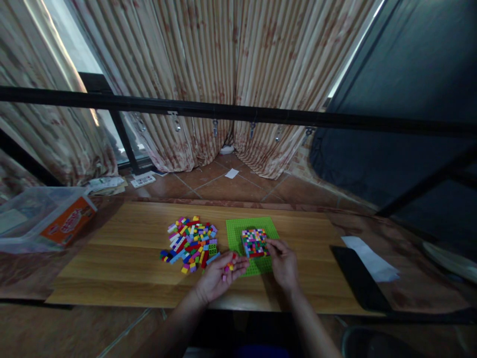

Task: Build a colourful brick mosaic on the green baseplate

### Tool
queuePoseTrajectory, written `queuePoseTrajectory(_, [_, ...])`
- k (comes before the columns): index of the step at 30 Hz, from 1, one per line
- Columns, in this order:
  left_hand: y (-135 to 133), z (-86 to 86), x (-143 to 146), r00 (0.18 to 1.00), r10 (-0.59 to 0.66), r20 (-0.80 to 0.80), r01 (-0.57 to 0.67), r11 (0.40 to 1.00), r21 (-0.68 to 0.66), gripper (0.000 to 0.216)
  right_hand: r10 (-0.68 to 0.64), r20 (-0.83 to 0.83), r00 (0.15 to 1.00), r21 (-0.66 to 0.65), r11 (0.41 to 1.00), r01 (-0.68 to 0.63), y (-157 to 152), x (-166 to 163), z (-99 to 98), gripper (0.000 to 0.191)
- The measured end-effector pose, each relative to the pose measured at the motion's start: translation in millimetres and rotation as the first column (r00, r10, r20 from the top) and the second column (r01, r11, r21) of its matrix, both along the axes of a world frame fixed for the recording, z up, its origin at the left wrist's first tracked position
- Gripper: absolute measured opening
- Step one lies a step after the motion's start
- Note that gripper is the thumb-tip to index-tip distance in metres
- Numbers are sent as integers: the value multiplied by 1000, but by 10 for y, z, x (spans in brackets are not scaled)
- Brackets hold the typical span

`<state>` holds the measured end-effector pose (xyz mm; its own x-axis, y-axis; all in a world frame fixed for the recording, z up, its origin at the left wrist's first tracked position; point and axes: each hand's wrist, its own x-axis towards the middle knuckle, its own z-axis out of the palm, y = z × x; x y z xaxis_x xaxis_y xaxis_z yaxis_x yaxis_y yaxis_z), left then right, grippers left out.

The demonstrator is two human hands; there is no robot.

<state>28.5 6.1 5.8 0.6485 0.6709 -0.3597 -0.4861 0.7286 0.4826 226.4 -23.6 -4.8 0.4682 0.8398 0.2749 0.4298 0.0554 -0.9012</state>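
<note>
A green baseplate [238, 229] lies on the wooden table [130, 258], with a square block of many-coloured small bricks [254, 242] built on it. My right hand [283, 263] rests at the block's right front corner, fingers pinched against it. My left hand [219, 276] is cupped palm-up just left of the baseplate and holds several small bricks [230, 264]. A pile of loose coloured bricks [191, 242] lies to the left of the baseplate.
A clear plastic box with an orange carton [55, 219] stands at the table's far left. A black flat object [356, 278] and a white paper [368, 258] lie at the right. A black bar [238, 113] crosses in front of curtains.
</note>
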Motion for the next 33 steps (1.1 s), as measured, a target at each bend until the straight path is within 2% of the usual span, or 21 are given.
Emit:
queuePoseTrajectory(7, [-1,-15,1,1000,1,9,-1,1000,5,13,-9,-148,989,31,999,14,42,37,-88,25])
queuePoseTrajectory(12, [-8,-14,-2,1000,13,-6,-13,1000,-1,12,-8,-342,940,-57,998,-13,89,90,-78,26])
queuePoseTrajectory(17, [-12,-21,-2,1000,20,-3,-20,1000,-18,8,-37,-422,906,-137,990,-24,164,129,5,23])
queuePoseTrajectory(27, [-5,-36,0,1000,11,-8,-11,1000,5,10,-44,-439,897,-173,984,-36,233,120,113,22])
queuePoseTrajectory(33, [-19,-42,-8,999,30,22,-30,1000,1,13,-97,-340,935,-159,986,44,146,7,147,26])
